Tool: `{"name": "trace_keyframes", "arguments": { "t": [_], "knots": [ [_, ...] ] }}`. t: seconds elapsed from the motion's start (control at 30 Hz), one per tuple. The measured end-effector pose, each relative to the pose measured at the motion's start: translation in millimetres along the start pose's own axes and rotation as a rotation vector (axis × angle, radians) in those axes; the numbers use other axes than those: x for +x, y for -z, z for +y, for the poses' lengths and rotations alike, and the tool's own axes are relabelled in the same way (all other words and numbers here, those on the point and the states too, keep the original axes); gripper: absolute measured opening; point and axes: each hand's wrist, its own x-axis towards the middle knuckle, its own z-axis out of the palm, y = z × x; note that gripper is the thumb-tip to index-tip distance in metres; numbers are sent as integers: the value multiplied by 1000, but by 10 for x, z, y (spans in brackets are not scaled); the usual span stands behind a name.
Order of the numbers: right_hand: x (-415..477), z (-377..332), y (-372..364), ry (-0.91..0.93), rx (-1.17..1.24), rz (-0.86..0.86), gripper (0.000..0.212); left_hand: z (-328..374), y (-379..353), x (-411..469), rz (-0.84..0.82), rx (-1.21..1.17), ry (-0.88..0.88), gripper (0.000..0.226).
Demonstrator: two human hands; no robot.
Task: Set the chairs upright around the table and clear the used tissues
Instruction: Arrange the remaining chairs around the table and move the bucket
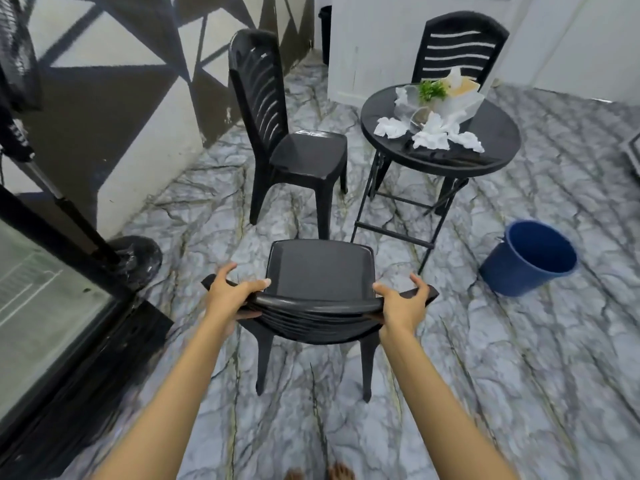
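Three chairs stand upright, the tissues are not cleared.
Left hand and right hand each grip the near chair backrest; crumpled tissues lie on the desk.

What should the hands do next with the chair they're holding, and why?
Probably slide the near chair forward toward the round table. Left hand and right hand grip its backrest; it stands upright but apart from the table, where crumpled tissues wait.
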Motion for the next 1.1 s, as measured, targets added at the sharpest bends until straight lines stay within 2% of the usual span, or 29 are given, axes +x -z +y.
{"name": "trace_keyframes", "arguments": {
  "t": [0.2,0.33,0.57,0.7,0.9,1.1],
  "knots": [
    [14,75,-13,-5,62,7,71,-21,0,-4,-22,-139,-5,70],
    [10,72,-42,-1,82,31,57,-38,20,-4,-36,-230,-29,60],
    [2,77,1,15,96,35,42,-63,-21,-2,66,-226,-52,48],
    [16,112,6,27,125,53,44,-72,-13,-25,67,-215,-56,42],
    [156,31,116,84,137,42,40,-60,-164,-143,29,-219,-87,48],
    [466,-370,338,99,138,96,34,150,-698,-158,-15,-204,-136,52]
  ]
}}
